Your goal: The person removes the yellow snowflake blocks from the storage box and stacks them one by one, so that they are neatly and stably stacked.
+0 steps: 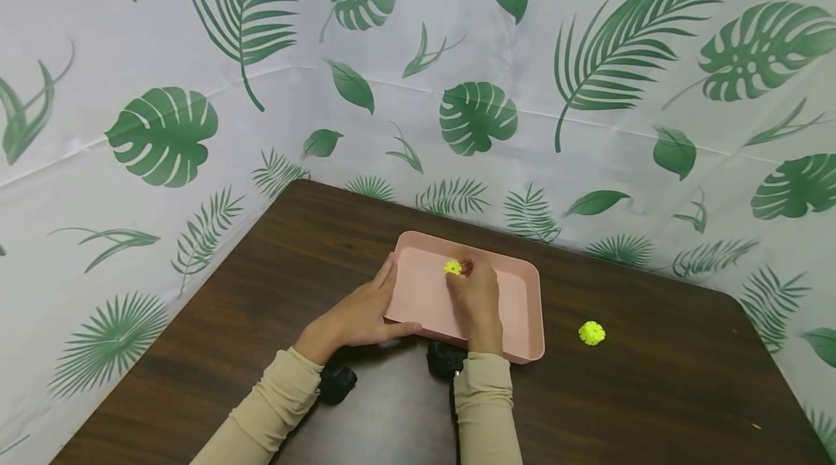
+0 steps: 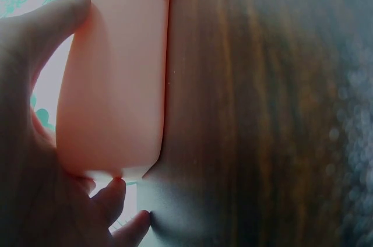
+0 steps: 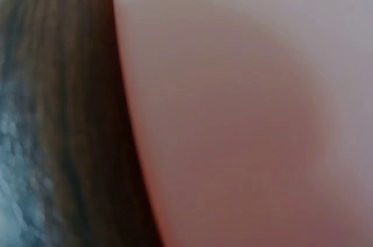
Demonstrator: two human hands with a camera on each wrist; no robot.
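A shallow pink tray (image 1: 418,291) with raised walls lies on the dark wooden table. My left hand (image 1: 362,313) holds its left end, thumb at the near rim and the other fingers along the left side; the left wrist view shows the thumb and fingers around the tray's outer wall (image 2: 116,84). Over the inside of the tray, my right hand (image 1: 480,294) pinches a small bright yellow notched disc (image 1: 453,268) between thumb and fingertips. In the right wrist view only the tray's blurred pink surface (image 3: 233,84) and some table show.
A yellow knobbly ball-like piece (image 1: 592,333) sits on the table (image 1: 653,378) to the right of the tray. Behind the table hangs a white cloth (image 1: 405,51) printed with green leaves. Black wrist devices (image 1: 337,385) show under both sleeves.
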